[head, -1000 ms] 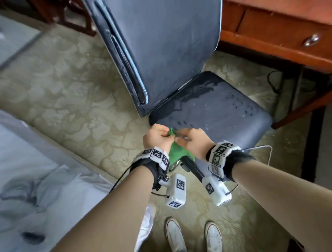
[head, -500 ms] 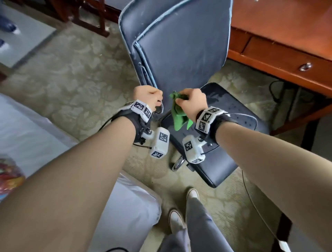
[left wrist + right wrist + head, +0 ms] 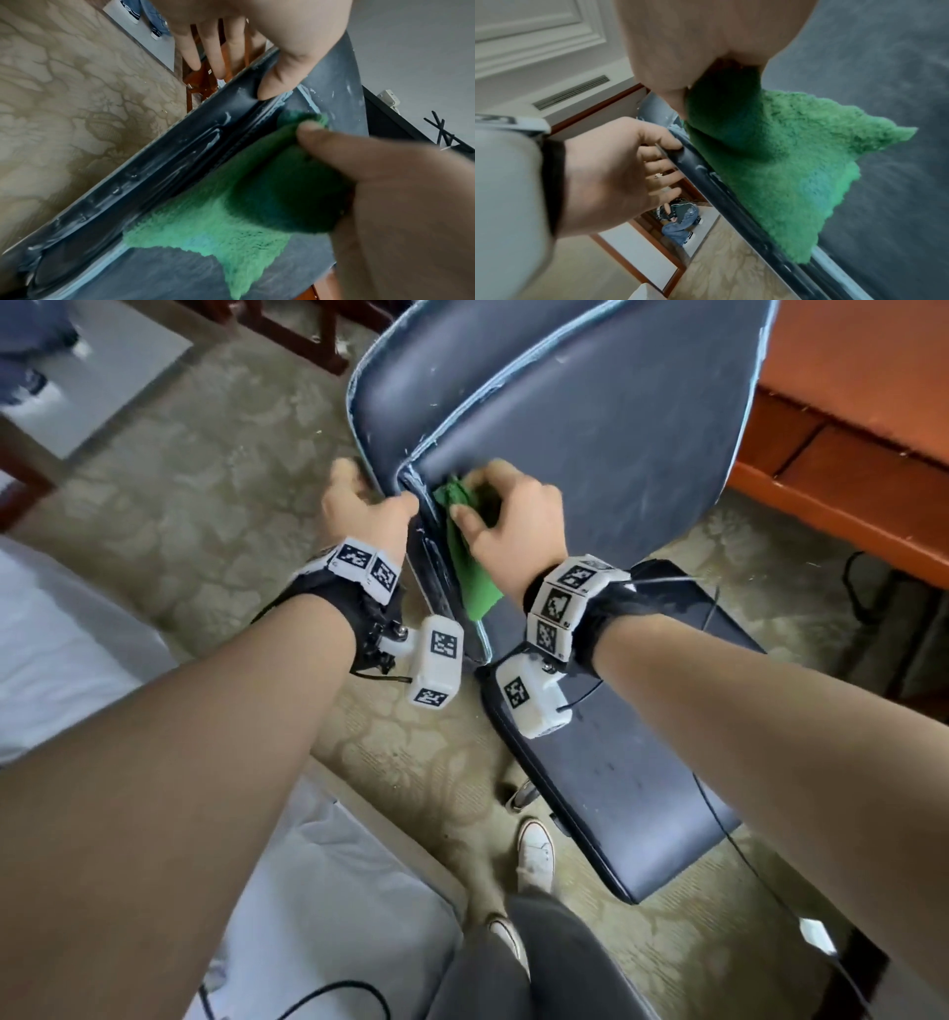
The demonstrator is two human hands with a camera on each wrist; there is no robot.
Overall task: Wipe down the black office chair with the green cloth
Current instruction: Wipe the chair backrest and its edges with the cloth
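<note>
The black office chair shows its backrest (image 3: pixel 590 428) up top and its seat (image 3: pixel 631 762) lower right. My left hand (image 3: pixel 369 510) grips the backrest's left edge (image 3: pixel 693 160), thumb on the front and fingers behind. My right hand (image 3: pixel 513 516) holds the bunched green cloth (image 3: pixel 464 552) and presses it into the seam just inside that edge. The cloth (image 3: pixel 218 219) hangs down over the backrest panel in the left wrist view, under my right hand (image 3: pixel 372 192). White smears streak the edge groove (image 3: pixel 159 172). My left hand (image 3: pixel 618 162) sits beside the cloth (image 3: pixel 770 158).
A wooden desk (image 3: pixel 847 454) with drawers stands right of the chair, cables (image 3: pixel 873 588) on the floor under it. A white bed (image 3: pixel 77 634) fills the left. My shoes (image 3: pixel 536 855) stand on patterned carpet by the seat. Another person (image 3: pixel 680 223) crouches far off.
Both hands rose from the seat's front edge to the backrest. The left hand let go of the cloth and took the backrest's edge; the right carried the cloth up to the seam.
</note>
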